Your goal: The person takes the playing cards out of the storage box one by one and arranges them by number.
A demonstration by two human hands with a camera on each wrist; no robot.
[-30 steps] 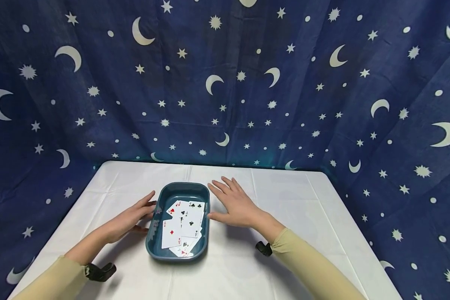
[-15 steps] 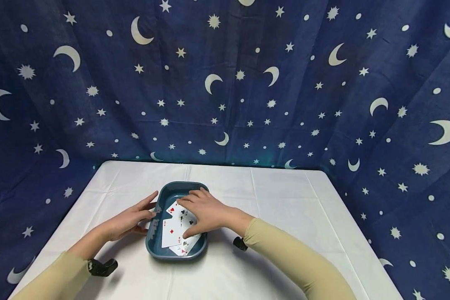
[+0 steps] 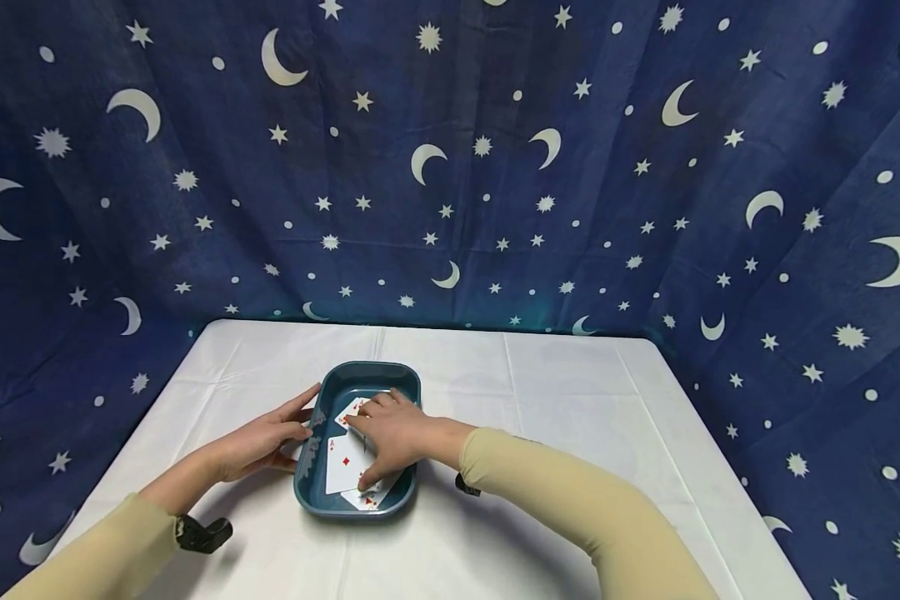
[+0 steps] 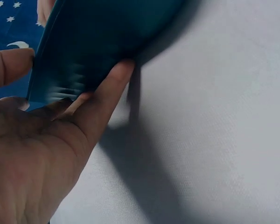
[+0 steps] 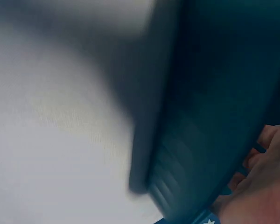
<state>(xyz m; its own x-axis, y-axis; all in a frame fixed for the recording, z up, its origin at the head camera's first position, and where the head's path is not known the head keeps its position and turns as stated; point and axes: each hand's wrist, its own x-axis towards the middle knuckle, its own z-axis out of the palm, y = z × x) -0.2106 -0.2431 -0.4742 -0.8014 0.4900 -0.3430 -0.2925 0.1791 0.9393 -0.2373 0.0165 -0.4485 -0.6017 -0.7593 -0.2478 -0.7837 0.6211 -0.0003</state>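
A blue rectangular tray (image 3: pixel 307 492) with rounded corners stands on the white table and holds several playing cards. The ace of diamonds (image 3: pixel 342 471) lies face up at its left side, with another card (image 3: pixel 369 498) partly under it at the near end. My right hand (image 3: pixel 397 433) reaches over the tray's right wall, fingers and thumb spread down onto the cards, covering the clubs. In the right wrist view, the tray's wall hides its fingertips. My left hand (image 3: pixel 258 442) touches the left outer wall, fingers spread along it, and a fingertip (image 4: pixel 25 60) meets the rim in the left wrist view.
A white cloth covers the table (image 3: pixel 555 400). Behind and beside it hangs a dark blue curtain (image 3: pixel 450 192) with moons and stars. A black wrist strap (image 3: pixel 204 534) sits by the left sleeve.
My right hand has moved left from beside the tray, over its wall and down onto the cards. The left hand stays at the tray's left side, nearly unmoved.
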